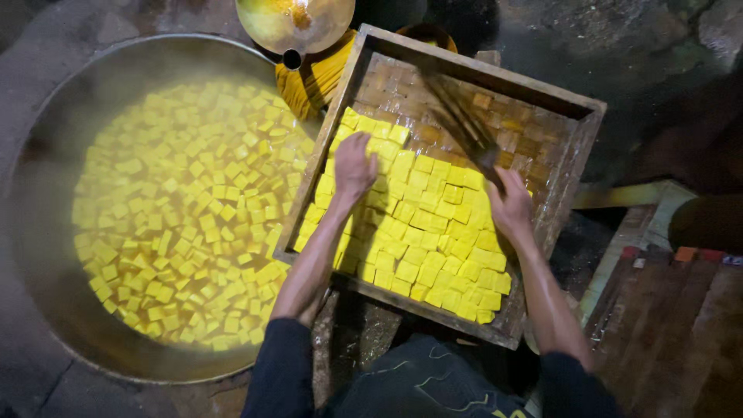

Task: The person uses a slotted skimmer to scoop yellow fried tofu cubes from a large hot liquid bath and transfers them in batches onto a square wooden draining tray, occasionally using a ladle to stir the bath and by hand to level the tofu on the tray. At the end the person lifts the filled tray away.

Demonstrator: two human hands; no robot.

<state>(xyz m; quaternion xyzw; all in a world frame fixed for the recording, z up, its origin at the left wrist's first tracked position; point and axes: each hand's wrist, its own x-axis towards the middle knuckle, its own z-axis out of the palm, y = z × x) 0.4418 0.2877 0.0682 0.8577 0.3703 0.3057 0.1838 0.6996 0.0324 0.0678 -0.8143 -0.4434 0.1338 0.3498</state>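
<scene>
The fingers of the left hand point(353, 166) are spread and laid flat on the yellow cubes point(422, 232) near the left edge of the wooden tray point(571, 147). The right hand point(511, 205) is clamped on a blurred dark tool point(463, 128) toward the tray's right edge. Beside the tray, more cubes are floated in a wide steaming pan point(46, 186).

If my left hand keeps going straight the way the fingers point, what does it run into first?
The left hand points toward the tray's far side. It would probably first meet the last yellow cubes just ahead of the fingertips, then bare tray floor and the wooden tray's far wall. Depth is hard to judge.
</scene>
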